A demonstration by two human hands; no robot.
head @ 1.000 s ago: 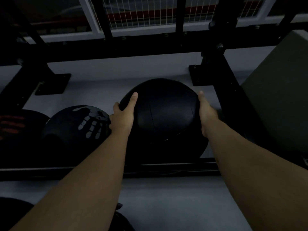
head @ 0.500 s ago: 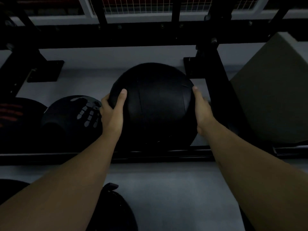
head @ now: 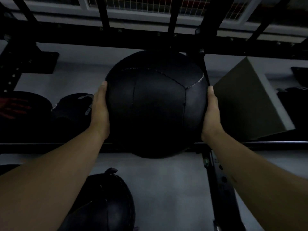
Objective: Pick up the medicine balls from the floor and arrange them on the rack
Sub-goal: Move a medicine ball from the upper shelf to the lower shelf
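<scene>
A black ball point(head: 155, 104) with stitched panel seams is seen against a black rack point(head: 116, 42). A white handprint is borne by a black ball at left point(head: 73, 105), red marks by another point(head: 15, 107). The floor point(head: 166, 189) is grey, the box point(head: 246, 100) olive-grey, the mesh point(head: 141, 5) white.

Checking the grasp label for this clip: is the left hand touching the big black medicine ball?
Touching. The head view shows the left hand pressed flat against the medicine ball, with no gap; the right hand presses the opposite side.
</scene>
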